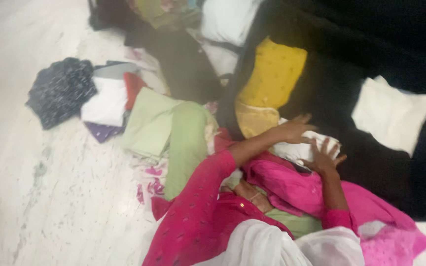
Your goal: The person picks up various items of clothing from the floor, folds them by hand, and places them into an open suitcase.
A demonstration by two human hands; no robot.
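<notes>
While the clothes are spread over the pale stone floor (35, 197), a row of folded pieces is kept along its upper left part: a dark speckled cloth (60, 91) at the far left, then a white folded piece (107, 103) with a red one (134, 86) just beside it, then a light green garment (166, 130) laid flat, seemingly so that each stays apart from the next. Further right, a yellow garment (272, 74) is rested against the edge of a black open suitcase (400, 44), and a white folded cloth (393, 118) is laid inside it. Near the suitcase's lower left edge a small white folded cloth (304, 148) is pressed down by both hands. The left hand (294, 129) is laid flat on top of it, fingers loosely extended, nothing enclosed. The right hand (324, 156) is spread wide on its near side, so the fold is likely held from slipping. A pink fabric (292, 187) is draped beneath the arms.
</notes>
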